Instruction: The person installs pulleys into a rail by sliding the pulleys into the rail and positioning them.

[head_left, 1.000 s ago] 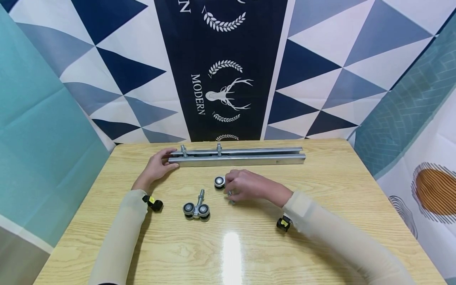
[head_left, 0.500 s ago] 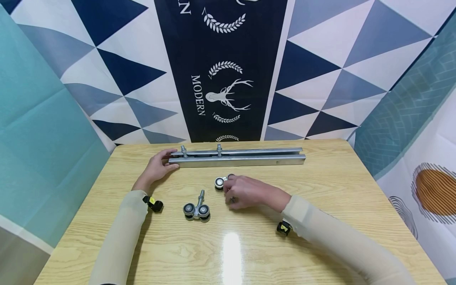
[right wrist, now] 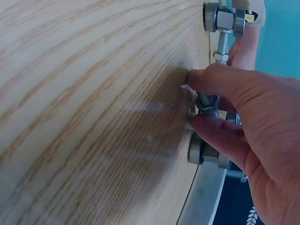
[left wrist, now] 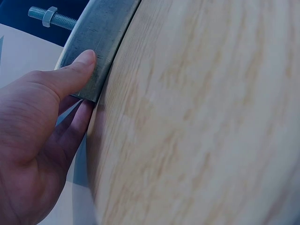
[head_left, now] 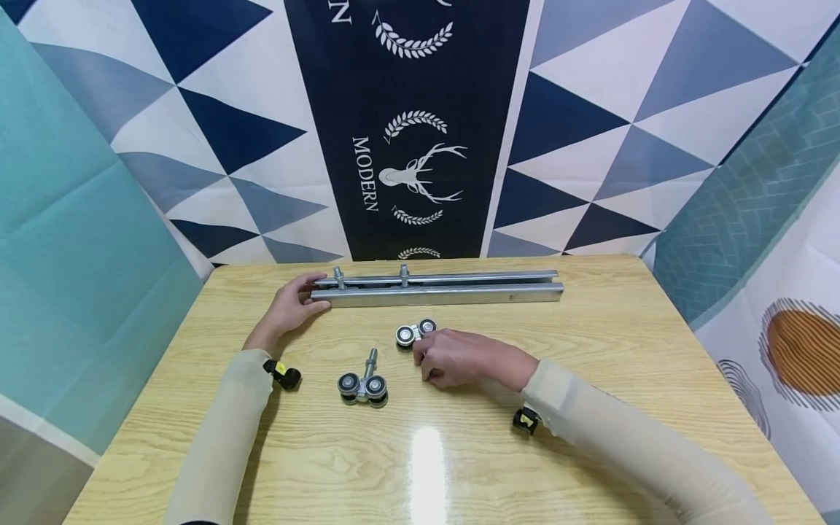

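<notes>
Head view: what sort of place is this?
Probably an indoor workstation, perhaps set up for recording: a wood-grain table, patterned coverings hung around it, and a metal rail and rollers on top.

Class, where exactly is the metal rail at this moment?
In the head view, the rail lies near the table's far edge, beyond the roller in the right grip. The left grip holds the rail's left end.
</notes>
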### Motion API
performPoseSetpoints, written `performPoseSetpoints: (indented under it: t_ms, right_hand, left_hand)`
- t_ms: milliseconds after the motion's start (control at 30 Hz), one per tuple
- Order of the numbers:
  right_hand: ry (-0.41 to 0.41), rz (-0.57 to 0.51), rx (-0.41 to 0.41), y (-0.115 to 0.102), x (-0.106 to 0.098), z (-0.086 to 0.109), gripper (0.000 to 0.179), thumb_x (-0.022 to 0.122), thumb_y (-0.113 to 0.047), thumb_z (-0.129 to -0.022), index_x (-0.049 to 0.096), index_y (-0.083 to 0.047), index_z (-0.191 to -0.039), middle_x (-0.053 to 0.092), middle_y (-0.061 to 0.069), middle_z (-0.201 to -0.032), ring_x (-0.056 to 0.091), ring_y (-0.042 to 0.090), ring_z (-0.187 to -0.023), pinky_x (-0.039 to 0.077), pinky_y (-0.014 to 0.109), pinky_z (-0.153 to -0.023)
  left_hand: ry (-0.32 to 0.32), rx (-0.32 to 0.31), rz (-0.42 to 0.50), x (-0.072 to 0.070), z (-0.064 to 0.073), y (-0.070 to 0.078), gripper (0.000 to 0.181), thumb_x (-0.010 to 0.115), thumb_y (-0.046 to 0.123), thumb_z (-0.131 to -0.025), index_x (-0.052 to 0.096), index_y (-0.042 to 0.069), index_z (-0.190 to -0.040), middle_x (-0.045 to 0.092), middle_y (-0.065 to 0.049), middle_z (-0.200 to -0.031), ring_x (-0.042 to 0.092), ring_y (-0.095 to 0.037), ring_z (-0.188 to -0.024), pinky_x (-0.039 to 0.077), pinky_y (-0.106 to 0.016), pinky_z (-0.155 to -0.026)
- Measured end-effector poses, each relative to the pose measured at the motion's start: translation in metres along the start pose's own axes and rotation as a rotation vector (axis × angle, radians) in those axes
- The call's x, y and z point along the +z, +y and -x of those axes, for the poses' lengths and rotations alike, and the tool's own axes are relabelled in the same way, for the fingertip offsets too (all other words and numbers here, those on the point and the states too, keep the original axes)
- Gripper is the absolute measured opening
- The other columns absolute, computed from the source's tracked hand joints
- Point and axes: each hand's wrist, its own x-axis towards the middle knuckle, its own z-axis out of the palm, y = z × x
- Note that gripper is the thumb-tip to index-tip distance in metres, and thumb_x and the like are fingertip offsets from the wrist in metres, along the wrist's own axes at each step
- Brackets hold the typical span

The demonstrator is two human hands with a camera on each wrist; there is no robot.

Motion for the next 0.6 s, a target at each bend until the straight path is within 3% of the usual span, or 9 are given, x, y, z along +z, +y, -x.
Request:
performPoseSetpoints:
  t_ms: [600]
  right_hand:
    - [0.061,-0.115,-0.032,0.002,-0.012,0.002,0.009,0.085,-0.006,-0.09,0.09,-0.012,-0.095,0.077,0.0,-0.102,0.074,0.012,-0.096,0.065,0.017,-0.086]
  left_hand:
    - [0.009,0.006,-0.001,0.002,0.001,0.002,0.065,0.076,0.008,-0.108,0.048,0.004,-0.168,0.055,-0.033,-0.164,0.057,-0.055,-0.153,0.053,-0.062,-0.128]
